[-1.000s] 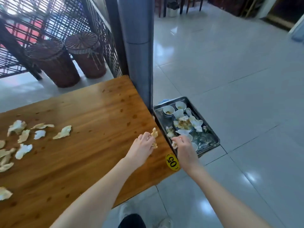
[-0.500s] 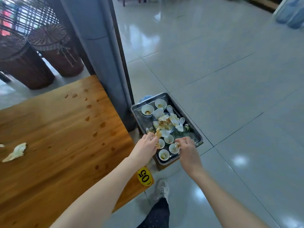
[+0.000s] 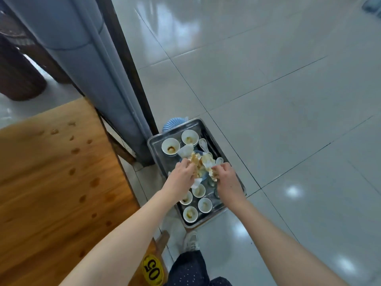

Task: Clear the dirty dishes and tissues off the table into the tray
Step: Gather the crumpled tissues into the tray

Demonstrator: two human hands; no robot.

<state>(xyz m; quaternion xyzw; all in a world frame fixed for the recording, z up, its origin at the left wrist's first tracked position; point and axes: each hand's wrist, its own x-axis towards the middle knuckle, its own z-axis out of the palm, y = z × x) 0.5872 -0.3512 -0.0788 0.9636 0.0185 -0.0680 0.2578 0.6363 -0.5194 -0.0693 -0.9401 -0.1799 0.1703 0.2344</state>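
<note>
Both hands are over the tray [image 3: 156, 145], which sits low beside the counter [image 3: 51, 182]. The left hand [image 3: 182, 175] has its fingers curled round a tissue bunch [image 3: 194, 159] with brown stains, above the middle of the tray. The right hand [image 3: 227, 180] pinches a tissue bit [image 3: 212, 174] just beside it. The fingertips are tucked under the paper, so I cannot see them well.

More white tissues lie under the hands in the tray, and it is hard to tell where one ends. Something blue peeks out below them, mostly covered.

Two dirty bowls [image 3: 170, 146] stand at the far end of the tray, with a white spoon [image 3: 203, 143] next to them. Four more bowls [image 3: 205, 204] stand at the near end; the left wrist hides part of one. Some see-through things by the right wrist are too blurry to name.

A blue ribbed thing [image 3: 173, 123] pokes out behind the tray. On the counter corner nearest the tray is a yellow sticker [image 3: 153, 272] that says 05.
</note>
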